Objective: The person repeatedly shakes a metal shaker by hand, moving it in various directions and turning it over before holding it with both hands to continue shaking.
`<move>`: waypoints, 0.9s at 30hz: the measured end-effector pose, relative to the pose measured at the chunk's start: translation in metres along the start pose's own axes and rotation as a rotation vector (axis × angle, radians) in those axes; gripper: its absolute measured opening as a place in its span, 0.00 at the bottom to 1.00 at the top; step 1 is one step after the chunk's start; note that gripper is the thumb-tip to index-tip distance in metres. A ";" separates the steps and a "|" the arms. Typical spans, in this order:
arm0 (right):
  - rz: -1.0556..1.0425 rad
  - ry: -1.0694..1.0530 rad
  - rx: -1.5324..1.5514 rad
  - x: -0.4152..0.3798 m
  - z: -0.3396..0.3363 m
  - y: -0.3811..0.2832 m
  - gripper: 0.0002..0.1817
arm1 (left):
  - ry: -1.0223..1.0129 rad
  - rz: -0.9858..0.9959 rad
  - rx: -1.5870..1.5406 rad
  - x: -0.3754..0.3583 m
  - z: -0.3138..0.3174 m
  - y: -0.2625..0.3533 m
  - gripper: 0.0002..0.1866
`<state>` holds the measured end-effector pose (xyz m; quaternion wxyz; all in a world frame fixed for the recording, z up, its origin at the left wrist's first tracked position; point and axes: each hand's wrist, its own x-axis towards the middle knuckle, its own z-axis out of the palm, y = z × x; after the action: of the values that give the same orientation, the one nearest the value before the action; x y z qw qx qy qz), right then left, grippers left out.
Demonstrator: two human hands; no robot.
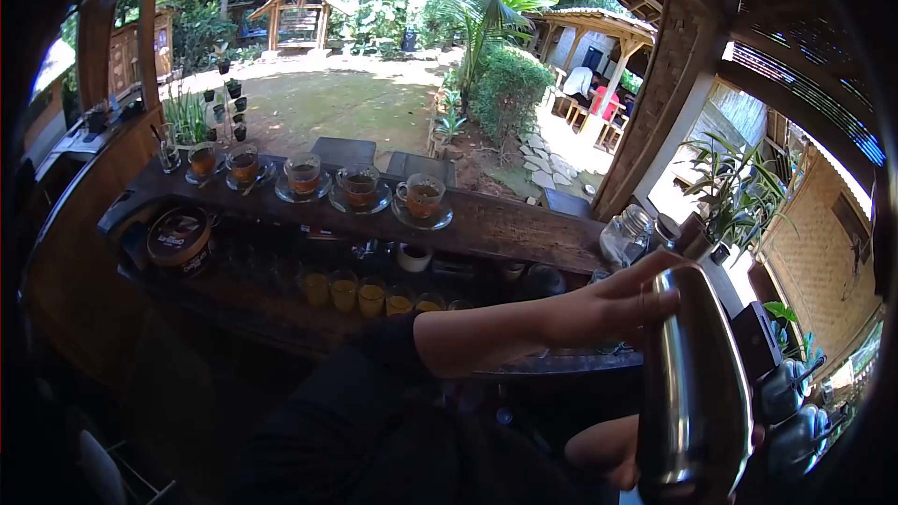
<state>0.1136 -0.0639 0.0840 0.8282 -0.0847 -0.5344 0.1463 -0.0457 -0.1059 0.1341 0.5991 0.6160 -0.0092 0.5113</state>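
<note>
A tall, shiny steel canister (692,383) fills the lower right, slightly tilted; its exact kind I cannot make out. My left hand (631,301), at the end of an arm stretched across the view, grips its upper part with thumb and fingers. Lower down, my right hand (613,449) is wrapped around the canister, partly hidden behind it. Left of the hands, on the counter's raised ledge, stand several glass cups (360,185) of brown drink on saucers. Below the ledge is a row of glasses (371,297) holding a yellow-orange drink.
The dark wooden counter (514,229) curves across the front. A round brown tub (180,236) sits at its left, a glass jar (627,232) at its right. A potted plant (734,192) and dark kettle-like vessels (790,393) are farther right. People (599,93) sit outside in the yard.
</note>
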 end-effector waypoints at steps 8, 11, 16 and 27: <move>-0.629 -0.080 -0.608 0.001 0.058 -0.041 0.49 | 0.198 -0.317 -0.150 -0.022 -0.052 0.004 0.31; -0.840 -0.177 -0.470 -0.008 0.061 -0.071 0.47 | -0.139 -0.055 0.154 -0.034 -0.023 0.044 0.32; -0.579 -0.171 -0.395 -0.025 0.083 -0.028 0.43 | 0.251 -0.132 -0.264 -0.047 -0.071 0.016 0.32; -0.120 0.141 -0.303 -0.057 0.111 -0.073 0.50 | 0.218 -0.161 -0.106 -0.071 -0.054 0.061 0.29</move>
<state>0.0016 -0.1534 0.1029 0.8485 -0.1867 -0.4952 0.0082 -0.1512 -0.1249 0.1202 0.6674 0.5231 0.0780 0.5243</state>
